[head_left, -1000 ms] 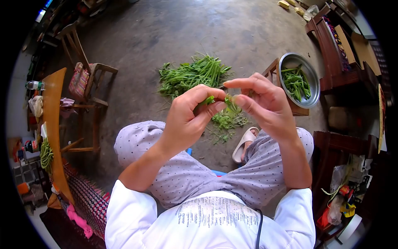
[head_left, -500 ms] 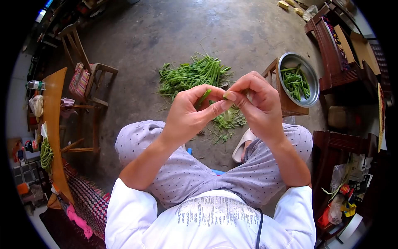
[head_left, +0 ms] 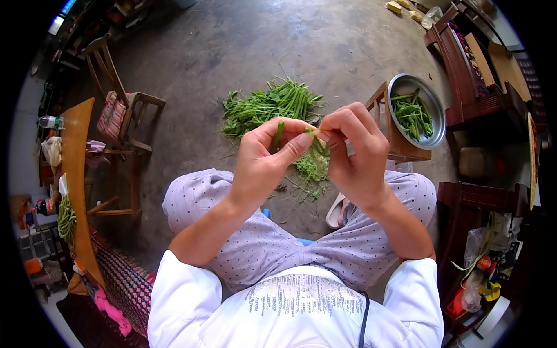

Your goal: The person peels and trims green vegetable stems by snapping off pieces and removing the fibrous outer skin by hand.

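Observation:
My left hand (head_left: 261, 159) is closed round a short green stem (head_left: 278, 136), which shows between its thumb and fingers. At its fingertips my right hand (head_left: 358, 153) pinches a thin, pale green strand (head_left: 318, 152) that hangs between the two hands. The fingertips of both hands nearly touch. Beyond them a heap of leafy green stems (head_left: 278, 104) lies on the floor. A smaller pile of green scraps (head_left: 312, 174) lies below the hands, partly hidden by them. To the right, a metal basin (head_left: 441, 119) holds several cut green stems (head_left: 413, 116).
The basin rests on a wooden stool (head_left: 411, 152). A wooden chair (head_left: 139, 101) with a striped cloth stands at the left, by a wooden table edge (head_left: 78, 133). Dark wooden furniture (head_left: 464, 107) is at the right. My knees are spread below my hands.
The hands came together and have now drawn slightly apart, the right one lower than at first. The stem in my left hand points more upright, and a pale strand shows between the hands.

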